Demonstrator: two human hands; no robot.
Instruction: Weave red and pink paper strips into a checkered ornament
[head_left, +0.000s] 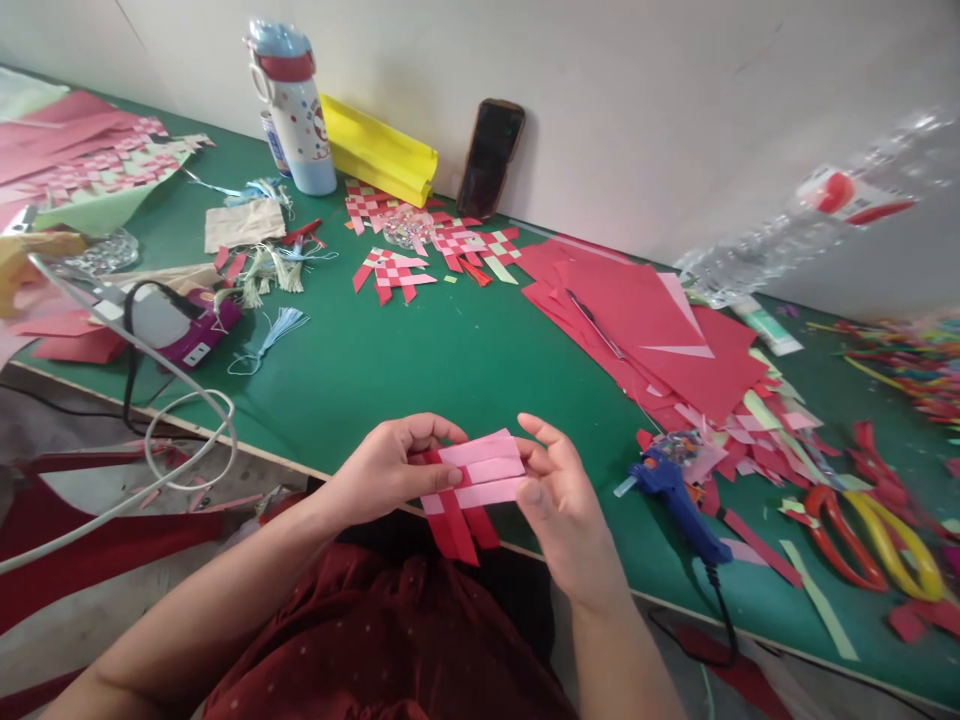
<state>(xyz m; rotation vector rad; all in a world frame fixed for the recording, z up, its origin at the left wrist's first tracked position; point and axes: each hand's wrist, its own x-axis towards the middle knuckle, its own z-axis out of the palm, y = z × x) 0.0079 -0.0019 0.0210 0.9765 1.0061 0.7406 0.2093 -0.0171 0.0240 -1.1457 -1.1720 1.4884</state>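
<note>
1. A matte green desk [465,350] runs along a pale wall, and its front edge passes just beneath the hands.
2. Both hands grip a flat weave of pink and red paper strips [472,480] held above that edge. The left hand [382,470] pinches its left side and the right hand [562,505] holds the pink ends.
3. A blue glue gun [675,495] lies just right of the right hand, with smooth red paper sheets [645,320] stacked beyond it.
4. Bare green surface stretches ahead of the hands.

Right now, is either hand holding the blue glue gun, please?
No: the glue gun lies on the table while the left hand and right hand grip the woven paper strips.
</note>
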